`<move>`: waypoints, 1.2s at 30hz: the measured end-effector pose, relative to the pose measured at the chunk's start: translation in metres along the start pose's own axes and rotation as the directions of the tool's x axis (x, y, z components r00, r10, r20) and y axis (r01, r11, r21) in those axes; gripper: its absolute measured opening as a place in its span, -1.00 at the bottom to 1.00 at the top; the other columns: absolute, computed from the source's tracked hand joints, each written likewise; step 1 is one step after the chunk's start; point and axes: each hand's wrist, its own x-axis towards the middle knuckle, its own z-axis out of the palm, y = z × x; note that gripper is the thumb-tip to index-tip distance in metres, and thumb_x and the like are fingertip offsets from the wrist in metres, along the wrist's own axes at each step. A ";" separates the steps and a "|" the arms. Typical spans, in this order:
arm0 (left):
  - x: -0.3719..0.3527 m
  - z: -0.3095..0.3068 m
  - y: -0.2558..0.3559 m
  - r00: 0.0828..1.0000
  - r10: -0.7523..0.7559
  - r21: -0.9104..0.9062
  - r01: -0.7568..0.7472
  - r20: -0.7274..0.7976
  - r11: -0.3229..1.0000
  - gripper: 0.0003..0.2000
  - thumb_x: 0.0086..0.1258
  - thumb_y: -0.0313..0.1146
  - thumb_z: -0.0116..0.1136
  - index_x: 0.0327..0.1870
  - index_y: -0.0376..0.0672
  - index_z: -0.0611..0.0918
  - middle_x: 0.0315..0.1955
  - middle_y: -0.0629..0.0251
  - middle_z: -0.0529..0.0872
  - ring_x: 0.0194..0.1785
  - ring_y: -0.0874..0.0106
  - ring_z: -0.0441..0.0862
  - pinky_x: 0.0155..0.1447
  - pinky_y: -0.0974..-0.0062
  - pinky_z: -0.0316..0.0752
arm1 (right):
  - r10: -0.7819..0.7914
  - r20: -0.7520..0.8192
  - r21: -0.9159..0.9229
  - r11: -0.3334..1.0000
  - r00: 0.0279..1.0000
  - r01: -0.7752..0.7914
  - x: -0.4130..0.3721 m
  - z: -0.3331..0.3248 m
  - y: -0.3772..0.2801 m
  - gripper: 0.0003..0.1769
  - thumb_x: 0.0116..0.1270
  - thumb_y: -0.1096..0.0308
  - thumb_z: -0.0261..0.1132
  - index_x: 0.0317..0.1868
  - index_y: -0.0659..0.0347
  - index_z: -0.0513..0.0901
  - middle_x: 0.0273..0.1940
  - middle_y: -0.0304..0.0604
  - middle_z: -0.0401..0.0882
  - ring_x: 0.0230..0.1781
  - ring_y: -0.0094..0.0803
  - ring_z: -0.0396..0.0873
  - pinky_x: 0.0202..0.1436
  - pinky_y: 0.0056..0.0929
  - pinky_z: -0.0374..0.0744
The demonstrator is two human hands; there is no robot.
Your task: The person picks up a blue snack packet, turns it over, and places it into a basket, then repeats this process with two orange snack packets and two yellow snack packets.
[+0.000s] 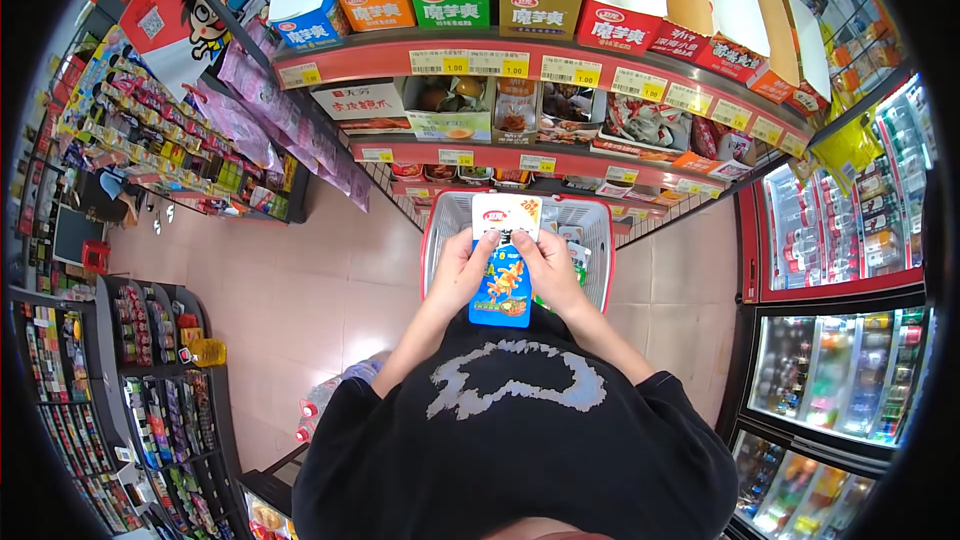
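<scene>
Both hands hold a white and blue snack packet [503,292] upright in front of my chest. My left hand [459,271] grips its left edge, thumb on the front. On the right edge, my right hand [548,268] grips it the same way, thumb also across the front. The fingers behind the packet are hidden. Below and behind the hands is a grey shopping basket [598,230] with a red rim. Several packets, one of them a green packet [580,260], lie inside it, partly covered by my right hand and the held packet.
A shelf rack [470,58] ahead carries several open display boxes, including a green box [452,8], with price tags below. Glass-door fridges [845,365] stand at right. Hanging snack bags [240,105] and a low shelf [165,380] are at left. Bottles [312,410] stand on the floor.
</scene>
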 end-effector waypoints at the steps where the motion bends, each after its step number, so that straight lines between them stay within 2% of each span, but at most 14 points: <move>1: 0.001 0.000 0.001 1.000 0.004 0.009 -0.004 0.006 1.000 -0.75 0.42 -0.30 -0.04 -0.18 -0.33 0.56 -0.38 0.35 0.65 -0.29 0.69 0.52 -0.22 0.66 0.44 | -0.002 -0.010 -0.024 1.000 1.000 0.001 0.000 0.000 0.000 -0.70 0.38 0.26 0.08 -0.18 0.37 0.57 -0.44 -0.32 0.58 -0.43 -0.73 0.42 -0.38 -0.64 0.43; 5: 0.006 -0.002 -0.001 1.000 0.003 0.050 -0.005 0.028 0.999 -0.76 0.41 -0.30 -0.04 -0.19 -0.33 0.56 -0.37 0.35 0.65 -0.29 0.69 0.51 -0.23 0.64 0.44 | -0.070 -0.050 -0.036 0.997 0.996 0.068 0.002 0.003 -0.007 -0.70 0.38 0.25 0.08 -0.19 0.37 0.58 -0.50 -0.34 0.55 -0.50 -0.73 0.39 -0.45 -0.63 0.40; 7: 0.008 0.001 -0.001 1.000 -0.008 -0.029 0.008 0.026 1.000 -0.76 0.41 -0.30 -0.03 -0.18 -0.33 0.56 -0.38 0.35 0.65 -0.30 0.68 0.52 -0.23 0.64 0.45 | -0.067 -0.045 -0.077 0.995 0.997 0.064 0.003 -0.001 -0.005 -0.70 0.37 0.25 0.09 -0.20 0.37 0.58 -0.52 -0.34 0.54 -0.52 -0.72 0.38 -0.47 -0.62 0.39; 10: 0.010 0.002 0.002 0.998 -0.010 -0.100 0.016 0.060 0.995 -0.77 0.38 -0.31 0.01 -0.19 -0.33 0.56 -0.38 0.34 0.66 -0.32 0.66 0.54 -0.23 0.63 0.46 | -0.101 -0.026 -0.175 0.980 0.995 0.095 0.002 -0.004 -0.009 -0.69 0.38 0.23 0.09 -0.23 0.38 0.57 -0.41 -0.29 0.59 -0.40 -0.72 0.44 -0.34 -0.64 0.45; 11: 0.010 0.001 0.003 0.997 -0.009 -0.116 0.018 0.077 0.993 -0.77 0.37 -0.31 0.03 -0.19 -0.33 0.56 -0.38 0.34 0.66 -0.32 0.65 0.55 -0.24 0.62 0.47 | -0.120 -0.047 -0.175 0.978 0.992 0.110 0.003 -0.004 -0.009 -0.69 0.38 0.24 0.09 -0.23 0.38 0.57 -0.44 -0.29 0.58 -0.43 -0.71 0.43 -0.37 -0.62 0.44; 14: 0.009 -0.003 0.004 0.974 -0.121 0.051 0.113 0.191 0.992 -0.77 0.34 -0.32 0.08 -0.19 -0.34 0.55 -0.37 0.32 0.67 -0.31 0.62 0.58 -0.23 0.61 0.49 | -0.142 -0.092 -0.137 0.982 0.986 0.129 0.005 -0.002 -0.009 -0.70 0.37 0.25 0.09 -0.23 0.38 0.57 -0.50 -0.28 0.57 -0.49 -0.69 0.43 -0.43 -0.60 0.43; 15: 0.009 -0.004 0.001 0.971 -0.134 -0.009 0.139 0.198 0.990 -0.77 0.31 -0.32 0.11 -0.20 -0.34 0.56 -0.38 0.30 0.67 -0.30 0.61 0.59 -0.24 0.62 0.50 | -0.128 -0.096 -0.101 0.988 0.987 0.119 0.004 -0.002 -0.010 -0.70 0.37 0.25 0.09 -0.23 0.38 0.57 -0.49 -0.27 0.57 -0.48 -0.68 0.44 -0.42 -0.60 0.44; 19: 0.005 -0.002 0.001 0.975 -0.156 -0.041 0.165 0.156 0.986 -0.78 0.33 -0.33 0.10 -0.21 -0.34 0.57 -0.39 0.31 0.67 -0.31 0.63 0.59 -0.25 0.63 0.50 | -0.019 -0.075 0.094 0.995 0.997 0.026 0.004 -0.003 -0.011 -0.70 0.38 0.25 0.08 -0.23 0.37 0.57 -0.43 -0.24 0.59 -0.42 -0.67 0.47 -0.35 -0.61 0.46; 22: 0.004 0.001 0.002 0.988 -0.110 -0.094 0.120 0.106 0.988 -0.79 0.33 -0.33 0.09 -0.21 -0.33 0.58 -0.38 0.32 0.67 -0.32 0.64 0.58 -0.26 0.65 0.49 | -0.064 -0.013 0.055 0.996 0.998 0.065 0.003 -0.007 -0.007 -0.69 0.37 0.23 0.09 -0.22 0.35 0.57 -0.40 -0.23 0.60 -0.40 -0.66 0.48 -0.34 -0.60 0.46; 25: 0.004 0.000 0.002 0.996 -0.054 -0.166 0.064 0.065 0.984 -0.80 0.33 -0.34 0.08 -0.24 -0.32 0.60 -0.39 0.32 0.67 -0.35 0.65 0.58 -0.28 0.67 0.48 | 0.034 0.138 -0.060 0.998 0.990 -0.026 0.001 -0.014 0.003 -0.72 0.33 0.24 0.14 -0.22 0.34 0.57 -0.35 -0.22 0.60 -0.35 -0.64 0.50 -0.29 -0.59 0.48; 28: 0.004 -0.002 0.007 0.992 -0.109 -0.250 0.122 0.066 0.961 -0.81 0.33 -0.34 0.08 -0.26 -0.32 0.61 -0.40 0.32 0.67 -0.37 0.65 0.58 -0.29 0.67 0.47 | -0.055 0.207 -0.058 0.996 0.977 0.068 -0.004 -0.006 -0.005 -0.79 0.30 0.32 0.18 -0.26 0.34 0.56 -0.36 -0.28 0.58 -0.35 -0.66 0.50 -0.27 -0.60 0.50; 35: -0.002 0.000 0.004 0.992 -0.117 -0.180 0.122 0.040 0.976 -0.80 0.34 -0.33 0.07 -0.19 -0.31 0.58 -0.35 0.31 0.66 -0.31 0.65 0.58 -0.24 0.66 0.49 | 0.009 0.189 0.103 0.994 0.982 -0.029 -0.009 -0.001 -0.004 -0.82 0.27 0.40 0.20 -0.18 0.33 0.53 -0.29 -0.25 0.58 -0.29 -0.63 0.52 -0.20 -0.57 0.53; 36: -0.002 -0.001 0.004 0.991 -0.123 -0.178 0.131 0.055 0.975 -0.79 0.34 -0.34 0.07 -0.18 -0.31 0.57 -0.33 0.30 0.66 -0.30 0.64 0.58 -0.22 0.65 0.49 | -0.002 0.179 0.078 0.997 0.984 -0.012 -0.010 -0.001 -0.004 -0.81 0.28 0.39 0.19 -0.17 0.33 0.53 -0.29 -0.24 0.59 -0.28 -0.63 0.52 -0.19 -0.56 0.52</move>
